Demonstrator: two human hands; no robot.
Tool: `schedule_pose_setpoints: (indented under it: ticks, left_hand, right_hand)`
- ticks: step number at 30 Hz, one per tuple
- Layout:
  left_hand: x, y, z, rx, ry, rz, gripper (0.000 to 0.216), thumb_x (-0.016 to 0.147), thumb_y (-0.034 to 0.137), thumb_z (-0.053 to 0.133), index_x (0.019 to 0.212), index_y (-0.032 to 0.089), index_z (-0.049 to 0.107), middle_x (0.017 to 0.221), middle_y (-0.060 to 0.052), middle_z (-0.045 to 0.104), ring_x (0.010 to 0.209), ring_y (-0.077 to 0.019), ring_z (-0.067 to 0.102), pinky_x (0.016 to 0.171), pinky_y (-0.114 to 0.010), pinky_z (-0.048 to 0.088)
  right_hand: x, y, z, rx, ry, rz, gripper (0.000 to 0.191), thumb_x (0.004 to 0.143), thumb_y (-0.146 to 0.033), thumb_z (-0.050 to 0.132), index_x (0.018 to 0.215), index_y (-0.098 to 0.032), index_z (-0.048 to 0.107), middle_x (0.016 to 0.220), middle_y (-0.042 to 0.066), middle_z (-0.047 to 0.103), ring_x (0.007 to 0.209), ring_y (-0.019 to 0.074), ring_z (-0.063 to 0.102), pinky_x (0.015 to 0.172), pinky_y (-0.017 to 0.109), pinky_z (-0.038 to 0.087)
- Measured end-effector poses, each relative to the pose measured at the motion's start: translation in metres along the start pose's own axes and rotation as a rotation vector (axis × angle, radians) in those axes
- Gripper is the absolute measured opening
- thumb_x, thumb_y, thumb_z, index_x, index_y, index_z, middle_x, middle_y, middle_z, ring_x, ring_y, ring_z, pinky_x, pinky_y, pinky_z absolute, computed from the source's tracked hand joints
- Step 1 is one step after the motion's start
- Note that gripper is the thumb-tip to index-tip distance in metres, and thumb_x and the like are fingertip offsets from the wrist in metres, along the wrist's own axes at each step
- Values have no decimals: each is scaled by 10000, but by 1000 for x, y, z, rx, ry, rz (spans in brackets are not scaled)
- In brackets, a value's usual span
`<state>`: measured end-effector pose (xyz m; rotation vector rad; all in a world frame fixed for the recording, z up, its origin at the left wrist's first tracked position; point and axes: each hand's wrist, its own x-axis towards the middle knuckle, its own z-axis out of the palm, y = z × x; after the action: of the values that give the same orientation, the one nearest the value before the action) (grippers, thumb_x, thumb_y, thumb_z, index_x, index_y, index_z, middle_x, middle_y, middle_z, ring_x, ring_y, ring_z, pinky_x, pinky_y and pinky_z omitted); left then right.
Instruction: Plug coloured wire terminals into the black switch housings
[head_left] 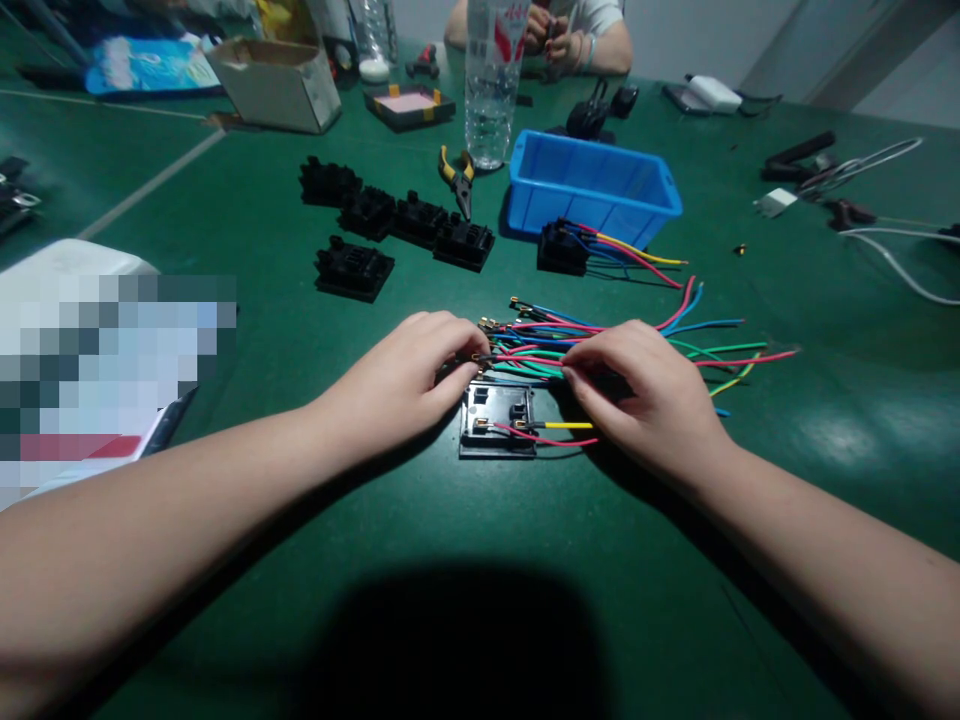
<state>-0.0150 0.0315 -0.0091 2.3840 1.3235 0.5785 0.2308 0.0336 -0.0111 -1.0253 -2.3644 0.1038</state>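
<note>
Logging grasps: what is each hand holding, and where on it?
Left hand pinches the coloured wires at their terminal ends; right hand pinches them mid-length. Connector block looks unheld.

Assembly workshop: green worktable (225, 250) with pliers (457, 180), connector housings (397, 215) (black), loose wires (637, 340).

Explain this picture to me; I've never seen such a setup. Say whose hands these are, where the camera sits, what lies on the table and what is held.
There is no machine here. One camera on a person's head looks down at their own bare hands. The right hand pinches loose coloured wires. The left hand lies on the wires' metal ends, and its grip is unclear. Between them on the green table sits a black block with a red and a yellow wire in it. Farther off are spare blocks, pliers, a blue bin and a bottle. Another person works at the far end.
</note>
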Motion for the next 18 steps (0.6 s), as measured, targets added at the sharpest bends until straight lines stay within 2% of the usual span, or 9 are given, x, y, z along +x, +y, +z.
schedule_pose_setpoints:
  ticks: [8, 18]
  left_hand:
    - [-1, -1, 0, -15, 7, 6, 161, 891, 235, 481, 972, 167, 603, 949, -45, 640, 925, -209, 564, 854, -347, 447]
    - [0, 0, 0, -16, -7, -14, 167, 895, 269, 479, 990, 181, 584, 962, -46, 640, 926, -218, 557, 854, -358, 450]
  right_hand:
    - [1, 0, 0, -3, 5, -31, 108, 855, -106, 577, 871, -212, 589, 833, 64, 667, 785, 217, 598, 704, 372, 475]
    - [0, 0, 0, 2, 16, -7, 102, 863, -129, 563, 877, -225, 593, 848, 63, 676, 787, 222, 610, 712, 380, 481]
